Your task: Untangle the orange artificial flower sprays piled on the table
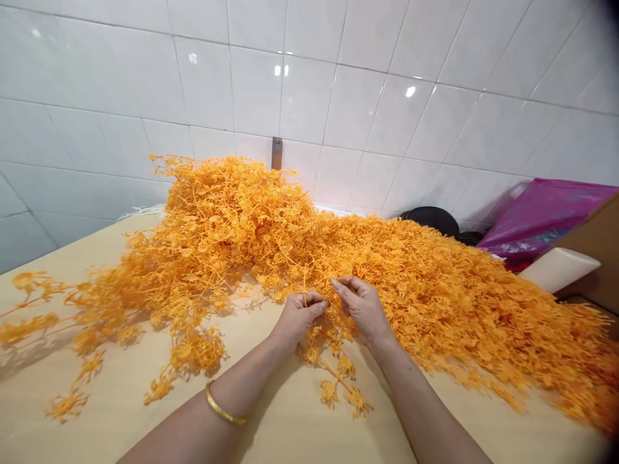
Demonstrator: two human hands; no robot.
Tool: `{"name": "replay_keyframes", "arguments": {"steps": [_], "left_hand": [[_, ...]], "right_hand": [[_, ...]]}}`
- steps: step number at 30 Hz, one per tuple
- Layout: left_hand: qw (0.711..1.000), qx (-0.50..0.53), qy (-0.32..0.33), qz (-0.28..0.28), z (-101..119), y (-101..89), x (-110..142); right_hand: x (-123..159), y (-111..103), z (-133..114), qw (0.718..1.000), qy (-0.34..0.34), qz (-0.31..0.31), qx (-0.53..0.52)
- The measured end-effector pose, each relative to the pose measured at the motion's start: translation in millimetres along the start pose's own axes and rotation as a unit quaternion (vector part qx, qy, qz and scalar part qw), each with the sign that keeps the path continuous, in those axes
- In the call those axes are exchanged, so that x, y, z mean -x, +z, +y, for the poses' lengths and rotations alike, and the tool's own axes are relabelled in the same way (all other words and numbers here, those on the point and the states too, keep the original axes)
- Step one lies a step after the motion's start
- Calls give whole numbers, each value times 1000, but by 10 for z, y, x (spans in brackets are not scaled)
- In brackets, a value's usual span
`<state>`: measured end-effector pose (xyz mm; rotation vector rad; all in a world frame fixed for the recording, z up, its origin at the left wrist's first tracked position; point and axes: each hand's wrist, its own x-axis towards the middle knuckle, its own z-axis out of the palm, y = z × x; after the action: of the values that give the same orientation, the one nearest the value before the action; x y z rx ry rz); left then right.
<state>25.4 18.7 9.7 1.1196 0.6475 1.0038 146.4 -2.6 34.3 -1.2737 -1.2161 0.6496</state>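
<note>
My left hand is closed in a pinch on the thin stem of an orange artificial flower sprig. Part of the stem rises above the fingers, and small spidery blossoms hang below them toward the tabletop. Just to the right, my right hand has its thumb and forefinger pressed together. Whatever lies between those fingertips is too small to make out. The two hands are close together but apart, in front of a large heap of orange artificial flowers.
A second dense mass of orange flowers spreads along the right. Loose sprigs lie at the left of the pale table. Behind are a black rounded object, a purple bag, a cream roll and a tiled wall.
</note>
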Motion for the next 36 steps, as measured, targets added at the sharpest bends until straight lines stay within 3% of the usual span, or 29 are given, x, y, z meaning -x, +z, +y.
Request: {"name": "replay_keyframes", "arguments": {"steps": [4,7,10,14,19,22,25,28,30,32,36], "left_hand": [[999,42,-23,14,33,6,17],[995,93,-44,13,45,2,13],[995,86,-43,8,29,-10,-4],[998,51,-17,23,6,-32,-30],[999,11,22,30,24,-24,-28],[999,-4,25,24,42,-3,-13],[1000,-19,13,17,57,-8,-7],[998,-26,15,46,70,-52,-20],[997,-25,27,62,74,-86,-33],[997,-25,34,64,70,-109,-45],[997,-36,29,57,53,-115,-43]], "right_hand": [[-1,-50,6,999,9,-44,-11],[17,-61,-10,993,11,-116,-8],[25,-58,-4,989,9,-147,21],[12,-76,14,991,-10,-114,76],[18,-76,-8,991,21,-94,97],[18,-83,-35,985,-24,-63,156],[-29,-187,-50,972,-62,18,225],[-110,-386,-42,950,-62,170,253],[-145,-493,-35,937,-60,235,252],[-143,-524,-42,946,-57,216,235],[-76,-409,-115,975,-68,92,190]]}}
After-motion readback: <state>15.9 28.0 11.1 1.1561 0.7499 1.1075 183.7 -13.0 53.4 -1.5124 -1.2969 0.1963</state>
